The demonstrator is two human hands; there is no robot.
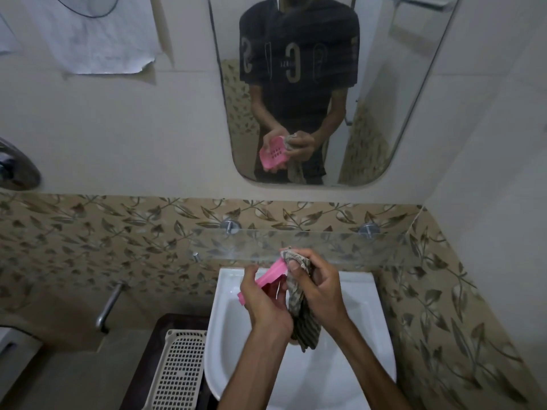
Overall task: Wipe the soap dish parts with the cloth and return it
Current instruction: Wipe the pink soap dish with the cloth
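A glossy white ceramic sink fills the lower centre. Above it at frame centre, the right hand bunches a striped, soft cloth against a smooth pink plastic soap dish part, gripped by the left hand.

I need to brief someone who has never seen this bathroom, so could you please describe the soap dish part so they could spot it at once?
Start at the white sink under the mirror. Above its basin, two hands meet; the left hand grips the pink soap dish part, tilted on edge. It is the only bright pink thing here, unlike the striped cloth pressed on it by the right hand.
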